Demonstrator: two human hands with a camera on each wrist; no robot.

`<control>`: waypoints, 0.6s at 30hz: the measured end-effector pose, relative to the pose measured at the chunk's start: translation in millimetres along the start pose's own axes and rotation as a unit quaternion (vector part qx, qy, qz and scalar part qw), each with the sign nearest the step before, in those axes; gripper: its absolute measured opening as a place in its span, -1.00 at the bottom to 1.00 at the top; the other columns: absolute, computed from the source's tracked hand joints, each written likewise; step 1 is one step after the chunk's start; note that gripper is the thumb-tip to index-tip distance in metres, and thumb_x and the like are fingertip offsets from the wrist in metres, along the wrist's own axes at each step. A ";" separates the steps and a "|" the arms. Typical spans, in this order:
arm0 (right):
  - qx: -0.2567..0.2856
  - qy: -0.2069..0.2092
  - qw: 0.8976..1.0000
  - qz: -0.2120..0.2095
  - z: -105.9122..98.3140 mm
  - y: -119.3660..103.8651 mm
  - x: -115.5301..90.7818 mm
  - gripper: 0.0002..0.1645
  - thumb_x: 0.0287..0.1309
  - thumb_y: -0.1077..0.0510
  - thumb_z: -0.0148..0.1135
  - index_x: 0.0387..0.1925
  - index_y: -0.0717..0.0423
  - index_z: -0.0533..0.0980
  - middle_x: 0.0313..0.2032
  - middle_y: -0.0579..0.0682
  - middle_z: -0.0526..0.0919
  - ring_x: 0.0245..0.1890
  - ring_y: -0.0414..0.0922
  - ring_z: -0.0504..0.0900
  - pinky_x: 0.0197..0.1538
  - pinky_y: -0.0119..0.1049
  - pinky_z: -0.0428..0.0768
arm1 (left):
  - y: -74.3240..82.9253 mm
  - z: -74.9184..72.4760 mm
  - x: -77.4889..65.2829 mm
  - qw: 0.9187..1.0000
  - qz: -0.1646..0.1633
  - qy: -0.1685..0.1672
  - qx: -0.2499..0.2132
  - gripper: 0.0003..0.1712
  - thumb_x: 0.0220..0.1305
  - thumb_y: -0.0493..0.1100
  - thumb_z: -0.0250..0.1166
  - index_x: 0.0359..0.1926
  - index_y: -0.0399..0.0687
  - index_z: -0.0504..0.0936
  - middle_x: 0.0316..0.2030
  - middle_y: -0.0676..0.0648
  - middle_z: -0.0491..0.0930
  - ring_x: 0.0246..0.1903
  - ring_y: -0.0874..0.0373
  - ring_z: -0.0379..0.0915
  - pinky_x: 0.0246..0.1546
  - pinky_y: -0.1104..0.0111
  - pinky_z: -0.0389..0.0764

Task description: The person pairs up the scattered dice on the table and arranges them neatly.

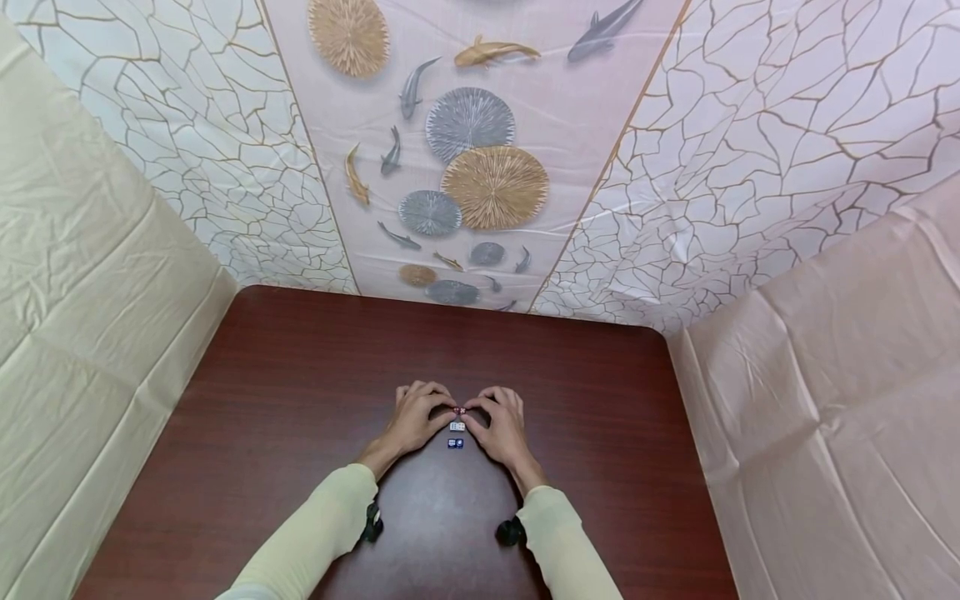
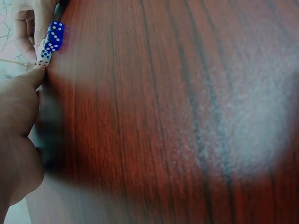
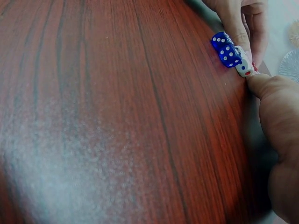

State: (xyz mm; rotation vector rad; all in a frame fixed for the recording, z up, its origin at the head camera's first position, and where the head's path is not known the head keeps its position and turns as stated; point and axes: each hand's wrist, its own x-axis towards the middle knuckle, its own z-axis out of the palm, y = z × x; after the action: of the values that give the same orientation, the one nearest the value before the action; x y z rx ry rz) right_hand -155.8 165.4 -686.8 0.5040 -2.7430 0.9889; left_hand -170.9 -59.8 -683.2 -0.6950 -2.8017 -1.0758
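Note:
Two small red dice (image 1: 460, 410) sit side by side between my hands near the middle of the table. My left hand (image 1: 415, 419) pinches them from the left with thumb and index finger, and my right hand (image 1: 501, 423) does the same from the right. Fingertips hide most of the red faces; only a sliver of red (image 3: 254, 66) shows in the right wrist view. Just nearer to me stands a pair of white dice (image 1: 457, 427), with blue and red pips. Closest to me are two translucent blue dice (image 1: 455, 443) with white pips, touching each other.
The dark red wood-grain table (image 1: 300, 358) has rounded far corners. Behind it hangs a cloth backdrop (image 1: 480, 267) with fish and round leaf patterns; plain beige cloth (image 1: 817, 400) hangs at both sides. Black devices (image 1: 372, 523) sit under the sleeve cuffs.

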 end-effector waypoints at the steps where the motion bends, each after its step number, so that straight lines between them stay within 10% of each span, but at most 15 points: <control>1: 0.001 0.002 1.000 -0.002 -0.1 -0.1 0.1 -0.80 0.36 0.02 0.63 -0.07 -0.02 0.85 0.04 0.07 0.73 0.21 0.17 0.58 0.57 0.35 0.29 | 0.0 0.0 -0.1 1.000 0.000 0.000 0.001 -0.82 0.50 -0.02 0.55 0.03 0.12 0.91 0.16 -0.02 0.79 0.12 -0.05 0.59 0.22 -0.13 0.30; 18: 0.003 -0.002 1.000 -0.001 -1.5 -0.2 0.8 -0.80 0.37 0.01 0.63 -0.07 -0.02 0.85 0.03 0.07 0.72 0.21 0.17 0.57 0.57 0.34 0.28 | 0.8 0.9 0.4 1.000 -0.004 0.007 0.001 -0.82 0.49 -0.01 0.55 0.02 0.12 0.91 0.14 -0.01 0.78 0.12 -0.05 0.59 0.21 -0.13 0.30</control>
State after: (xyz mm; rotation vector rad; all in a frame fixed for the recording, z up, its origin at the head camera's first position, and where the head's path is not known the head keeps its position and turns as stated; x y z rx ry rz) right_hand -156.4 166.0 -685.3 0.5111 -2.7435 0.9984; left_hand -170.8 -58.6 -683.3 -0.6742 -2.7963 -1.0735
